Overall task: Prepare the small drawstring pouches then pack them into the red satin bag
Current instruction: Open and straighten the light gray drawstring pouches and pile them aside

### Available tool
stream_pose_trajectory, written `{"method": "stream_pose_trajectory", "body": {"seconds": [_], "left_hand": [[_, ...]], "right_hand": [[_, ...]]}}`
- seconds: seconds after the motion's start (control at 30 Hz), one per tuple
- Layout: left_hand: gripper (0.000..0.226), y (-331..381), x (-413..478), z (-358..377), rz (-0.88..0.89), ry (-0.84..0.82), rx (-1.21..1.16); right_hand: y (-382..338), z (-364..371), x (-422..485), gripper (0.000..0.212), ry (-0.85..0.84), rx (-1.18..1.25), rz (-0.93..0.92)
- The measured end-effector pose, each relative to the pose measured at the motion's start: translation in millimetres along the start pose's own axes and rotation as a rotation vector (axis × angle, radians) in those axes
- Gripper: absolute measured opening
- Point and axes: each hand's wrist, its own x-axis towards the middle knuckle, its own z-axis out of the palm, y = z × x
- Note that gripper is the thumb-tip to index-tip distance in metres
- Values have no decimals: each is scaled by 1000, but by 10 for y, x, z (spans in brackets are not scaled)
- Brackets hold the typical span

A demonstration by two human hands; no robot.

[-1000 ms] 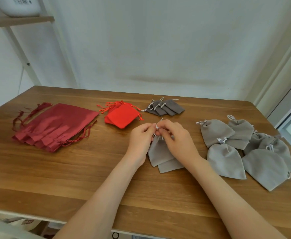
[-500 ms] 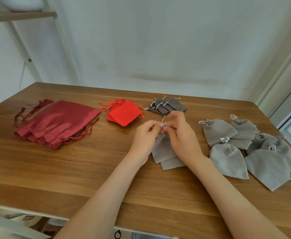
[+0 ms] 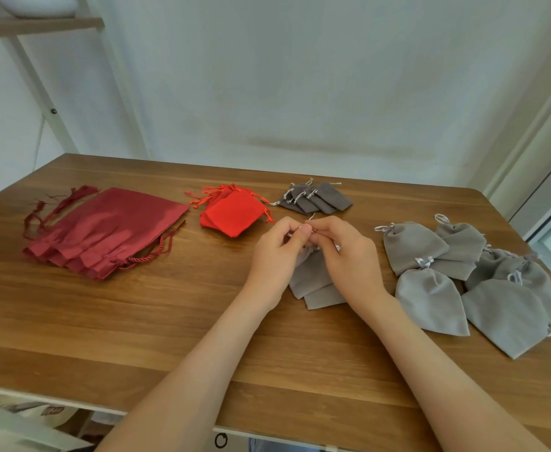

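Grey drawstring pouch (image 3: 313,275) at centre of counter (image 3: 137,321), neck cord pinched by left hand (image 3: 277,252) and right hand (image 3: 349,256). Probably mid-cinching. Next: finish pulling tight, set beside cinched pouches (image 3: 430,295) at 3 o'clock. Red satin bag (image 3: 111,226) at 9 o'clock, unpacked.

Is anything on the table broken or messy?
Nothing looks broken or spilled. The tied grey pouches on the right just overlap in a loose heap. The left hand and right hand pinch the drawstring of another grey pouch.
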Motion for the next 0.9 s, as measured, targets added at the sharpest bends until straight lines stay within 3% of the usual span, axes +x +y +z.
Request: {"method": "stream_pose_trajectory", "body": {"seconds": [0.13, 0.27, 0.43, 0.63, 0.9], "left_hand": [[17, 4, 28, 8, -136, -7, -157], [15, 19, 49, -2, -266, -48, -252], [15, 30, 59, -18, -279, -15, -255], [14, 32, 69, -41, -234, 59, -267], [36, 92, 65, -95, -222, -105, -300]], "right_hand": [[-24, 4, 1, 17, -2, 43, 45], [-17, -7, -10, 30, -9, 70, 46], [7, 3, 6, 38, -57, 133, 12], [-26, 7, 38, 47, -161, 263, 97], [-21, -140, 99, 43, -203, 518, 244]]}}
